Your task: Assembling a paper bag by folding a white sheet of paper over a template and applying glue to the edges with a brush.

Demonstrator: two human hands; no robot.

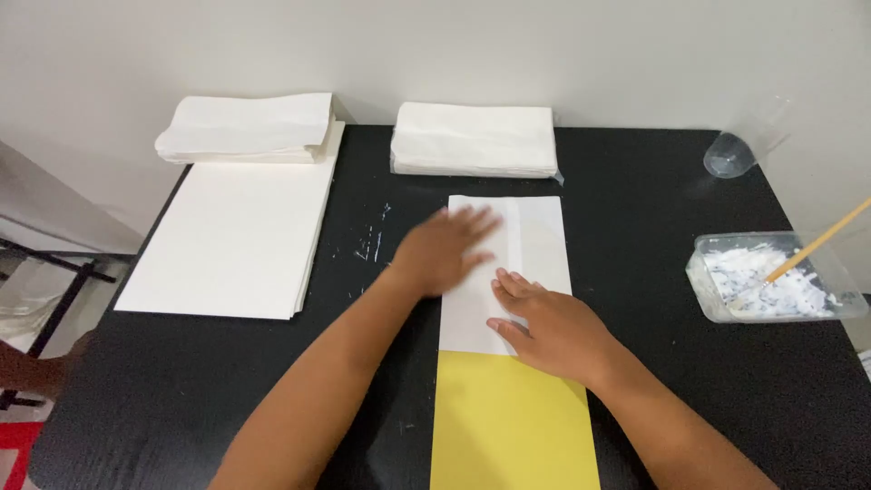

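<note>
Both hands lie flat and open on the white folded sheet (508, 272), mid-surface (653, 236): left hand (445, 249) presses its upper part, right hand (553, 331) anchors the lower edge above the yellow sheet (513, 426), keeping it from shifting.

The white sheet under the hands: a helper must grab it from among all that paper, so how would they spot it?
On the black table, look at the centre front, just above the yellow sheet. The white sheet lies there alone and folded, pressed flat by the left hand and right hand, unlike the stacks behind.
</note>
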